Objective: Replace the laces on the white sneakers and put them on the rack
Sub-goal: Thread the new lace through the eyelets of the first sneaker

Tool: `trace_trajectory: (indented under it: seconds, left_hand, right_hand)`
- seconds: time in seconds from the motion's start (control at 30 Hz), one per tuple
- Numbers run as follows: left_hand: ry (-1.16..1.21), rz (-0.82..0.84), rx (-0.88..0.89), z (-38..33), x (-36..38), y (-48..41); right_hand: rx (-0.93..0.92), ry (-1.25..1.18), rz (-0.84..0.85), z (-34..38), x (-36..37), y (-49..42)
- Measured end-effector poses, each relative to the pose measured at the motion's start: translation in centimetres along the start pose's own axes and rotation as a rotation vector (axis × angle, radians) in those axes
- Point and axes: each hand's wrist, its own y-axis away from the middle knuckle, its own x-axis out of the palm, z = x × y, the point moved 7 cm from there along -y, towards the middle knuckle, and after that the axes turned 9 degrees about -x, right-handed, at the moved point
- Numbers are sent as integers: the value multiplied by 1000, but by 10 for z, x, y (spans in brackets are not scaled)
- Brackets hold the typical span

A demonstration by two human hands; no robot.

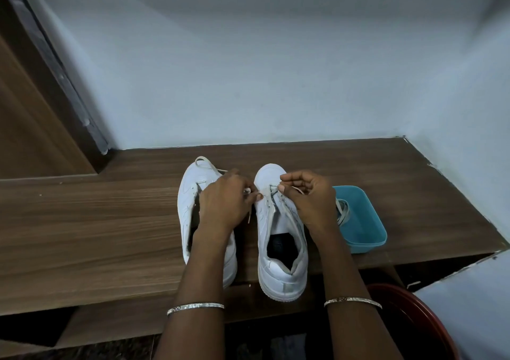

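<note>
Two white sneakers stand side by side on a wooden shelf top (110, 216), toes pointing to the wall. My left hand (223, 202) lies over the left sneaker (187, 194) and pinches one end of a white lace (249, 213) near the right sneaker's toe. My right hand (309, 199) hovers over the right sneaker (278, 249) and pinches the other lace end at its front eyelets. A loose lace loop sits on the left sneaker's toe.
A teal plastic tub (364, 221) with a grey lace coiled inside stands right of the shoes. A red round basin (414, 318) sits low at the right. A wooden door frame (41, 97) rises on the left; walls close off the back and right.
</note>
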Motion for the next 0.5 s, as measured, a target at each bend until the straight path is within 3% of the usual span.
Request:
trace_trajectory:
  seconds: [0.17,0.33,0.5]
  left_hand:
    - [288,112,-28,10,2,-2]
    - [1063,172,-206,10,-5,-4]
    - [1631,165,-329,13,-12,-4]
  right_hand:
    - [18,6,-3,-5,-2,-1]
    - [18,2,-4,-6,-8,-1]
    - [39,-50,-1,-7,-11,0]
